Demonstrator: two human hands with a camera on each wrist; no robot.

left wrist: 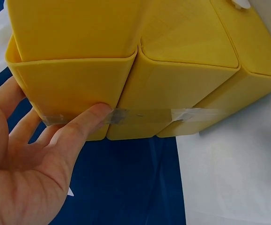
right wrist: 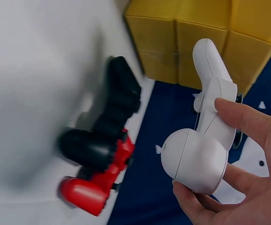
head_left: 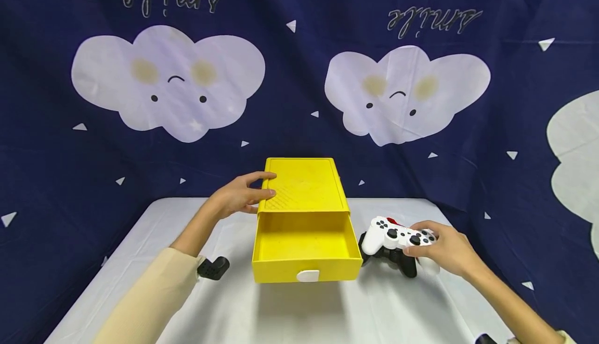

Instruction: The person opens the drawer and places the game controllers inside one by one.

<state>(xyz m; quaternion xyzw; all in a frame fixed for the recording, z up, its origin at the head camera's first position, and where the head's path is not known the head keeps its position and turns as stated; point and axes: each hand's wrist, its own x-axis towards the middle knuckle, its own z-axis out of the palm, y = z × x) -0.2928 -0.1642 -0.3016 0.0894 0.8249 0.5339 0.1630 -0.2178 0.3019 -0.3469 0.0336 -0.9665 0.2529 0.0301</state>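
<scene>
- Fingers (head_left: 423,224) of the right hand (head_left: 451,250) pinch the white controller (head_left: 400,240) by its right end, lower right of the head frame.
- Its long axis runs across the frame, dipping slightly rightward; the pulled-out yellow drawer (head_left: 276,272) lies to its left, well away from the gripping fingers.
- Below it, a black controller (right wrist: 119,98) and a red controller (right wrist: 86,193) rest on the white table (head_left: 215,307).
- Left of centre, the left hand (head_left: 236,196) spreads its fingers against the yellow box (head_left: 306,183).

Fingers (head_left: 260,195) are bare, left sleeve (head_left: 150,292) is plain cream, kinda loose, with a chunky rounded black gadget (head_left: 213,268) by the cuff (head_left: 192,267). Right sleeve (head_left: 565,337) barely peeks in, also cream, another black bit (head_left: 485,339) nearby.
</scene>
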